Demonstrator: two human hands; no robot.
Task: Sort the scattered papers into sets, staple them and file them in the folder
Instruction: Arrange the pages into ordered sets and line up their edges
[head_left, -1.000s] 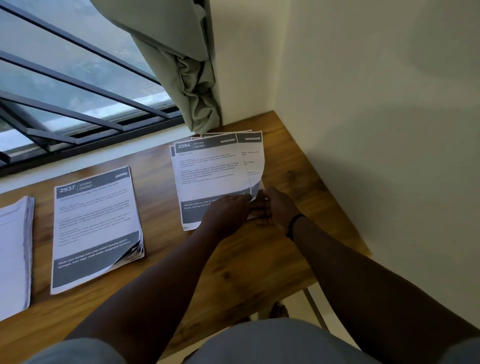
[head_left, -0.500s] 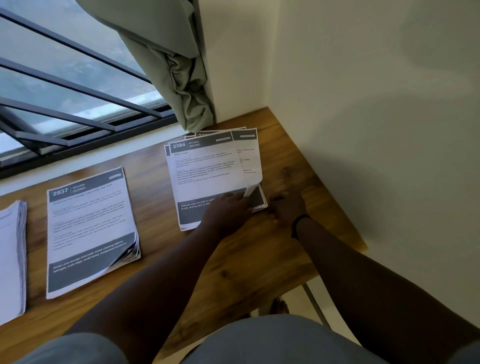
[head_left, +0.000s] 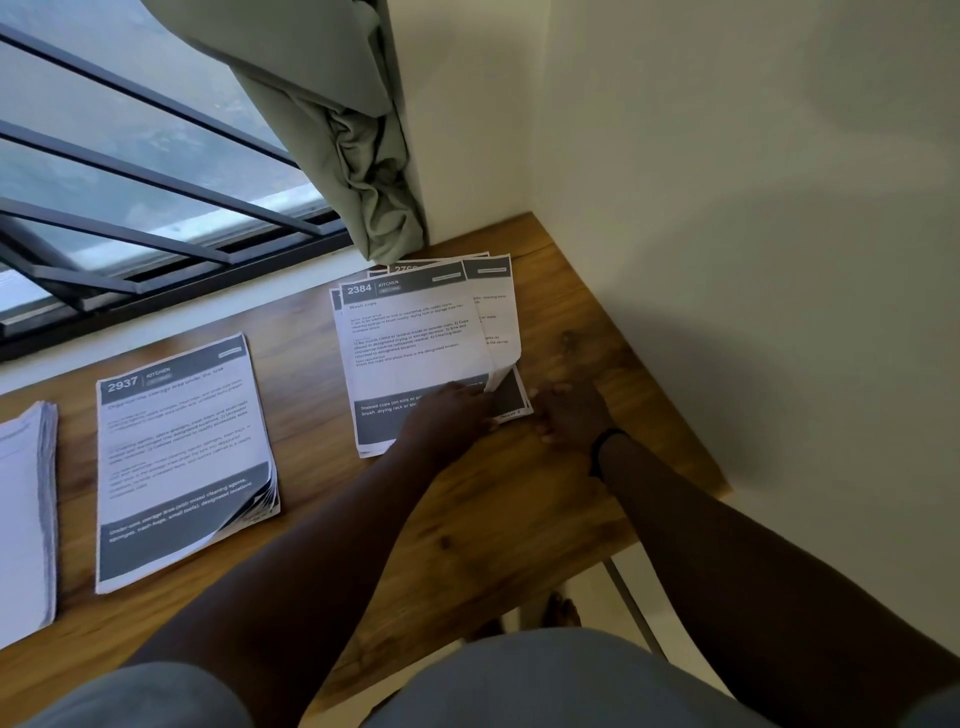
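A fanned stack of printed sheets (head_left: 415, 338), its top page headed 2384, lies at the far right of the wooden table (head_left: 519, 509). My left hand (head_left: 452, 415) rests on the stack's lower part, and its fingertips hold up the curled lower-right corner of the upper sheets (head_left: 501, 371). My right hand (head_left: 569, 415), a dark band on its wrist, lies on the table just right of the stack, fingertips at the corner of the bottom sheet. A second stack headed 2937 (head_left: 182, 457) lies left of centre. A third, blank-faced stack (head_left: 26, 519) sits at the left edge.
A barred window (head_left: 156, 182) runs along the table's far side, with a bunched grey curtain (head_left: 374, 182) hanging to the far edge. A plain wall (head_left: 727, 260) closes off the right side. The table's near edge is just above my lap.
My right hand has drawn back from the stack's corner onto the bare wood. The corner of the upper sheets now stands curled up at my left fingertips.
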